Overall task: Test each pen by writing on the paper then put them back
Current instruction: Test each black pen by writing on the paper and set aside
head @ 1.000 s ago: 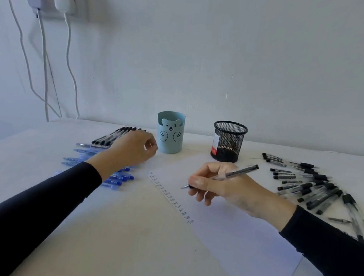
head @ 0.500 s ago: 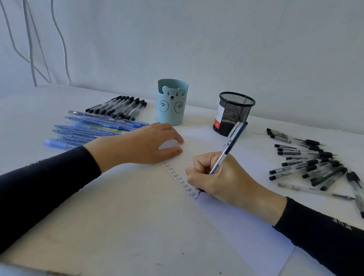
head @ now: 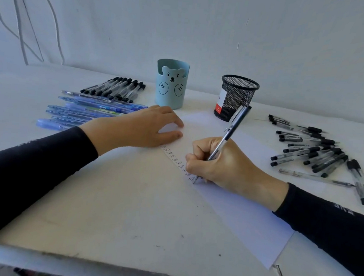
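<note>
My right hand (head: pixel 224 163) grips a clear black-tipped pen (head: pixel 231 131) upright, its tip touching the white paper (head: pixel 246 217) at the bottom of a column of small written words (head: pixel 175 159). My left hand (head: pixel 142 128) lies flat on the paper's upper left part, fingers straight. A row of black pens (head: pixel 117 88) and a batch of blue pens (head: pixel 85 110) lie at the left. A loose heap of black pens (head: pixel 315 152) lies at the right.
A light blue bear-faced pen cup (head: pixel 172 84) and a black mesh pen cup (head: pixel 236 96) stand behind the paper near the wall. White cables (head: pixel 22 27) hang at the far left. The table's front edge (head: pixel 123 268) runs close below.
My right hand turned the pen upright and brought its tip down onto the paper. My left hand moved from the pens at the left onto the paper and flattened.
</note>
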`<state>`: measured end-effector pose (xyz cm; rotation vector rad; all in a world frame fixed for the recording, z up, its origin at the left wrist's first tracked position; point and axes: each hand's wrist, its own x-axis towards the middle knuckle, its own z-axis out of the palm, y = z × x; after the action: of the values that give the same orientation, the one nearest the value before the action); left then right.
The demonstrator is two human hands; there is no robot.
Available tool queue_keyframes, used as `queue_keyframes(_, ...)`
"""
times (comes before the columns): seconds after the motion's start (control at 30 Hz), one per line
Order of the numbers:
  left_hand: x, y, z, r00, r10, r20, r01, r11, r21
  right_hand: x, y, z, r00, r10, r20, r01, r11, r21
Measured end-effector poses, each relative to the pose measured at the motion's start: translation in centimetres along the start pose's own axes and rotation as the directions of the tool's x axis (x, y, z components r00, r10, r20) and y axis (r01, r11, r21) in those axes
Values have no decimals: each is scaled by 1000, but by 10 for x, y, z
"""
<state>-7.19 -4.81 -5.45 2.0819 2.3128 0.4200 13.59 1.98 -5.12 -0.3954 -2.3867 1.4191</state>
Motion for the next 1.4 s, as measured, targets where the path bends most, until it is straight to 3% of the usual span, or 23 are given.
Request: queue_keyframes(1.4,0,-1,0,1000,0,15,0,1000,8,2,1,-3,999,-38,-28,37,999,-37)
